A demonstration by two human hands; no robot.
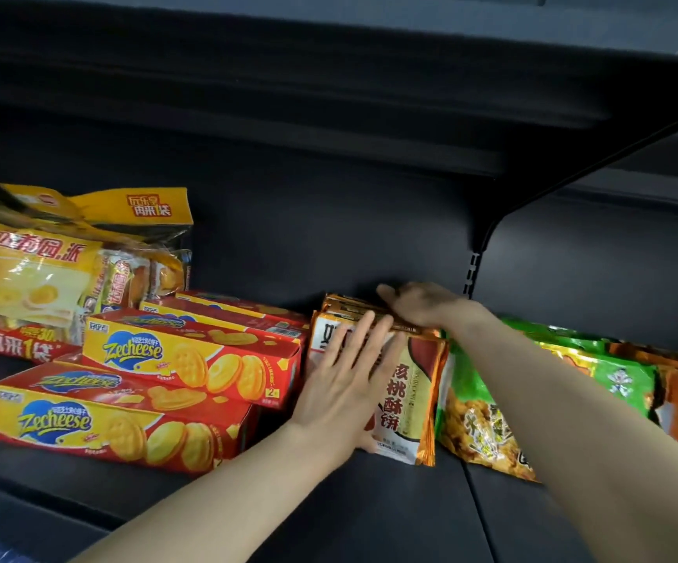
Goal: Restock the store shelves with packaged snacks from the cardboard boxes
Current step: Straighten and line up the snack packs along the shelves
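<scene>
Pressing flat against the glossy front of an upright white-and-orange foil cookie packet (408, 400), the left hand (345, 384) has its fingers straight and spread wide, palm on the film. The right hand (418, 304) lies over the crimped top edges of the same stack of packets, fingers extended and resting along them, not curled. These packets stand on a dark matte metal shelf (370, 514), near its back panel. Just left of them sit rectangular red-and-yellow cardboard biscuit boxes (191, 355), printed with round sandwich biscuits; one more such box (114, 420) lies closer to the shelf's front edge. Further left, large yellow crinkled plastic bags (41, 274) of wrapped cakes are piled. Touching the packets' right side lean green shiny snack bags (487, 416), partly hidden by the right forearm.
</scene>
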